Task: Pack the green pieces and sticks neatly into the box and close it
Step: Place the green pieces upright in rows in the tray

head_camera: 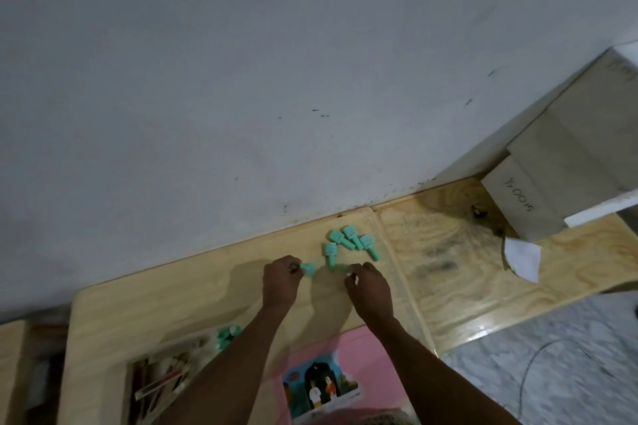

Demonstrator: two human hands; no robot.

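Note:
Several green pieces (pixel 348 241) lie in a loose cluster on the wooden table (pixel 179 293) near the wall. My left hand (pixel 280 281) pinches one green piece (pixel 308 268) at its fingertips. My right hand (pixel 369 286) has curled fingers on another green piece (pixel 341 267) just below the cluster. An open clear box (pixel 162 379) with sticks inside sits at the near left, partly hidden by my left forearm. More green pieces (pixel 226 335) show at its far edge. The pink lid (pixel 331 379) with a picture lies near me between my arms.
A grey wall (pixel 241 79) rises right behind the table. A second wooden table (pixel 466 269) adjoins on the right, bearing pale cardboard boxes (pixel 559 162) and a white paper scrap (pixel 523 259). Marbled floor (pixel 552 366) with a thin cable lies at the lower right.

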